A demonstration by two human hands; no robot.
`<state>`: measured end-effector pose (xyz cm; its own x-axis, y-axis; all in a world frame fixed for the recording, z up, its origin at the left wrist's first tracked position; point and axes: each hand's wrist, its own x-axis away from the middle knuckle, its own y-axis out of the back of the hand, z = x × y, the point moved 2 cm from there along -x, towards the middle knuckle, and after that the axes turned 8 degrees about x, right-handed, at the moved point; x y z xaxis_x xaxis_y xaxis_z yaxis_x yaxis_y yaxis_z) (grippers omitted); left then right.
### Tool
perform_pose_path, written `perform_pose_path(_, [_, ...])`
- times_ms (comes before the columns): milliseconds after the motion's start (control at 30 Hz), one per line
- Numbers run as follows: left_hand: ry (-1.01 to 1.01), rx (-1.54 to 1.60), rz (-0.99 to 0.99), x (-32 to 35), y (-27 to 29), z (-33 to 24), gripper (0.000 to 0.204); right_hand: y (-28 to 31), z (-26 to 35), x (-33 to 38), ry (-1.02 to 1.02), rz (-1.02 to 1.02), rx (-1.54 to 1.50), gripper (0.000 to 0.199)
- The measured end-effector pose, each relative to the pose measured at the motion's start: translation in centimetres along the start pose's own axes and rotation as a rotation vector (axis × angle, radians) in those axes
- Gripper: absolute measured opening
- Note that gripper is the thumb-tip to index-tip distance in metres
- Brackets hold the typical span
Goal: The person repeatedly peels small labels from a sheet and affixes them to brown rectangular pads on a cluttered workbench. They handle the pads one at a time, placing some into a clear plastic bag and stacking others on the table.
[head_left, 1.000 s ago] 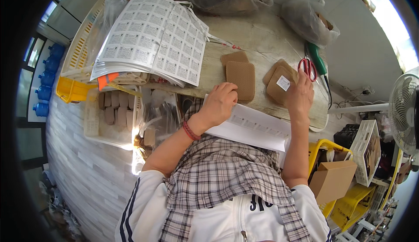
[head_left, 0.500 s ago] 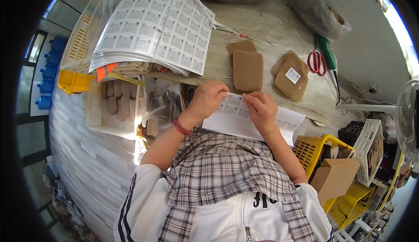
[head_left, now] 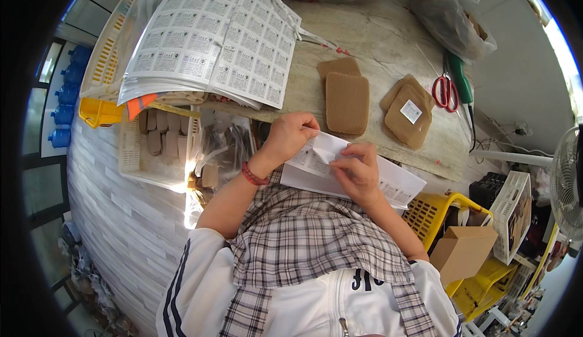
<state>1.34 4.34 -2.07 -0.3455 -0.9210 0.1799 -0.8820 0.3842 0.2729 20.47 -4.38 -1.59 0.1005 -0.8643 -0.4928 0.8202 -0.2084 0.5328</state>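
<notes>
My left hand [head_left: 290, 135] grips the upper left corner of a white sticker sheet [head_left: 388, 182] lying at the table's near edge. My right hand [head_left: 358, 171] pinches a peeling piece of that sheet between thumb and fingers, just right of the left hand. Beyond the hands lie two stacked tan mesh pads [head_left: 346, 97]. Further right sits another pile of tan pads [head_left: 408, 111], the top one carrying a small white label.
A big stack of printed label sheets [head_left: 212, 36] covers the table's left. Red-handled scissors [head_left: 445, 91] and a green-handled tool [head_left: 461, 82] lie right. Plastic bags [head_left: 452, 12] sit at the back. A white basket of pads [head_left: 155, 146] and yellow crates [head_left: 440, 212] flank my lap.
My right hand left the labelled pad on the right and came back to the sticker sheet. Both hands now meet on the sheet, lifting a piece from it.
</notes>
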Motion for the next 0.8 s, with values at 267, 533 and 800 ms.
perform_pose_path(267, [-0.515,-0.377,-0.048,0.2,-1.3,-2.9,0.004,2.7,-6.5,-6.5,-0.651,-0.076,-0.498,0.004])
perform_pose_path(533, [-0.638,-0.448,-0.053,-0.7,-3.0,-1.5,0.005,-0.2,-9.9,-9.4,-0.637,0.079,-0.225,0.005])
perform_pose_path(800, [-0.647,-0.439,-0.044,-0.9,-2.9,-1.5,0.017,-0.6,-10.4,-9.0,-0.624,0.061,-0.15,0.006])
